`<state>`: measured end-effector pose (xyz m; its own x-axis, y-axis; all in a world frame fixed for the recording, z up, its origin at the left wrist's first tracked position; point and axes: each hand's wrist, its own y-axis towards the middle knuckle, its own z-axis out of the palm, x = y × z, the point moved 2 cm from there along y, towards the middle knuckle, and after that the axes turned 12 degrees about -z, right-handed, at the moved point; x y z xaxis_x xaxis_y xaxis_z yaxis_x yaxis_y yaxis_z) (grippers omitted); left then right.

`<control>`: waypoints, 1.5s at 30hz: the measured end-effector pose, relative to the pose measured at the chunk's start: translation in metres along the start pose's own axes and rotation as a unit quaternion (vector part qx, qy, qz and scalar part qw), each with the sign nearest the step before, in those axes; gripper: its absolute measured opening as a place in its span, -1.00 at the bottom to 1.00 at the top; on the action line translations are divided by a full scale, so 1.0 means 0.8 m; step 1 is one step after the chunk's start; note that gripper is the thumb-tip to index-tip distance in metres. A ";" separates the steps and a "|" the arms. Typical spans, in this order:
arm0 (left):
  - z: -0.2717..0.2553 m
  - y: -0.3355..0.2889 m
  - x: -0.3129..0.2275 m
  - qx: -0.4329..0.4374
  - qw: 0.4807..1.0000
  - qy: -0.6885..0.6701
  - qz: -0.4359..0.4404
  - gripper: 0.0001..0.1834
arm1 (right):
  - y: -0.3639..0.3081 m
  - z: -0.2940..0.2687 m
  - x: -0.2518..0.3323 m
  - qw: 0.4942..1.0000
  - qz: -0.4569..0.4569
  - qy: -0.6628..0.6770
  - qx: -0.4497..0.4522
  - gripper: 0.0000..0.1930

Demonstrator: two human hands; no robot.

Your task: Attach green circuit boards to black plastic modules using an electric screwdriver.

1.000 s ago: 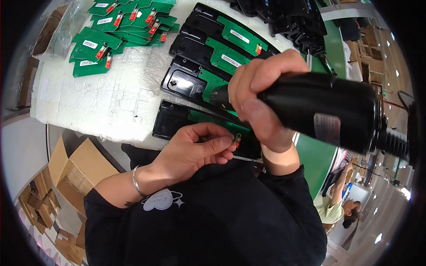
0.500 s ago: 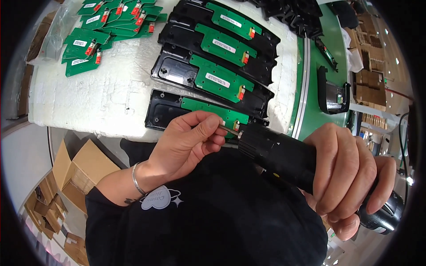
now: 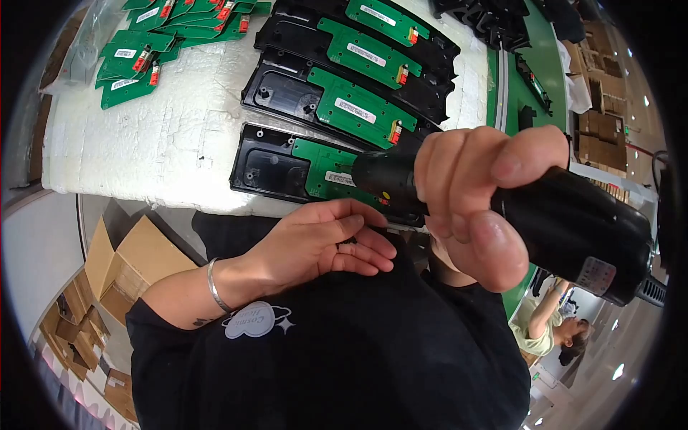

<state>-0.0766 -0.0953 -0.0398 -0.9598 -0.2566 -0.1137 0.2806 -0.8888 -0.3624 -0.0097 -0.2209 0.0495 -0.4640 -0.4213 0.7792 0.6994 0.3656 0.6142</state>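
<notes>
My right hand is wrapped round a black corded electric screwdriver, its nose pointing left over the nearest green circuit board. That board lies in a long black plastic housing; the screwdriver hides its right part. The tip meets the board by its white label, though I cannot tell if a screw is under it. Just in front of the housing, my left hand is loosely curled, with a small dark thing between thumb and fingers, too small to name.
Several more black housings with green boards lie in a row behind, on white foam. Loose boards are heaped at far left. Black parts lie on a green table at right. An open carton stands left; another person is at lower right.
The screwdriver has swung left and up, from my left fingertips onto the nearest board. My left hand has let go of its bit and dropped slightly, fingers loosening.
</notes>
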 end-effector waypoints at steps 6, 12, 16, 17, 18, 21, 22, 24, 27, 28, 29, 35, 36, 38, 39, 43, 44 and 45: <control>-0.003 -0.002 -0.001 -0.057 0.994 0.083 0.031 -0.73 | 0.000 0.006 -0.007 0.999 0.023 -0.029 -0.013 -0.67; -0.012 -0.002 -0.002 -0.086 0.993 0.030 0.073 -0.75 | 0.004 0.006 -0.009 0.999 0.024 -0.025 0.003 -0.71; -0.018 -0.001 -0.004 -0.088 0.992 -0.008 0.092 -0.75 | 0.007 0.007 -0.014 0.999 0.026 -0.022 0.007 -0.72; -0.019 -0.001 -0.004 -0.085 0.992 -0.012 0.088 -0.75 | 0.008 0.009 -0.015 0.999 0.027 -0.021 0.008 -0.72; -0.019 -0.001 -0.004 -0.081 0.993 -0.015 0.084 -0.75 | 0.009 0.011 -0.016 0.999 0.031 -0.024 0.007 -0.73; -0.016 -0.001 -0.005 -0.093 0.993 -0.016 0.074 -0.75 | 0.010 0.011 -0.014 0.999 0.037 -0.029 0.018 -0.73; -0.016 -0.001 -0.004 -0.094 0.993 -0.017 0.075 -0.75 | 0.009 0.011 -0.015 0.998 0.039 -0.029 0.028 -0.73; -0.016 0.000 -0.002 -0.097 0.989 -0.045 0.099 -0.78 | 0.009 0.014 -0.015 0.998 0.047 -0.022 0.025 -0.73; -0.020 0.001 0.001 -0.081 0.986 -0.094 0.109 -0.80 | 0.012 0.009 -0.010 0.997 0.059 -0.040 0.029 -0.74; -0.019 0.002 0.001 -0.079 0.987 -0.091 0.107 -0.80 | 0.015 0.003 0.001 0.999 0.017 -0.004 0.043 -0.73; -0.019 0.001 0.000 -0.051 0.987 -0.105 0.108 -0.81 | 0.020 -0.002 0.012 0.998 -0.025 0.032 0.057 -0.72; -0.020 0.000 -0.003 0.003 0.984 -0.126 0.123 -0.83 | 0.025 -0.005 0.062 0.985 -0.118 0.125 0.016 -0.71; -0.019 0.001 -0.004 0.014 0.984 -0.120 0.128 -0.83 | 0.024 -0.003 0.062 0.986 -0.105 0.122 0.032 -0.71; -0.016 0.002 -0.004 0.014 0.985 -0.123 0.122 -0.83 | 0.020 0.003 0.061 0.989 -0.099 0.104 0.024 -0.70; -0.014 0.003 -0.005 0.014 0.985 -0.127 0.118 -0.83 | 0.018 0.004 0.060 0.989 -0.100 0.103 0.023 -0.70; -0.017 0.001 -0.003 0.086 0.979 -0.137 0.121 -0.78 | 0.013 0.008 0.039 0.983 -0.145 0.108 0.018 -0.69; -0.007 0.000 -0.005 0.049 0.983 -0.129 0.119 -0.74 | 0.011 0.008 0.031 0.981 -0.159 0.110 0.012 -0.68; -0.004 0.000 -0.005 0.010 0.985 -0.122 0.119 -0.70 | 0.011 0.004 0.028 0.995 -0.070 0.054 0.044 -0.69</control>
<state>-0.0727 -0.0928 -0.0420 -0.8412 -0.5397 0.0341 0.4995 -0.7996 -0.3334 -0.0157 -0.2246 0.0730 -0.4888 -0.5585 0.6702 0.5797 0.3661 0.7279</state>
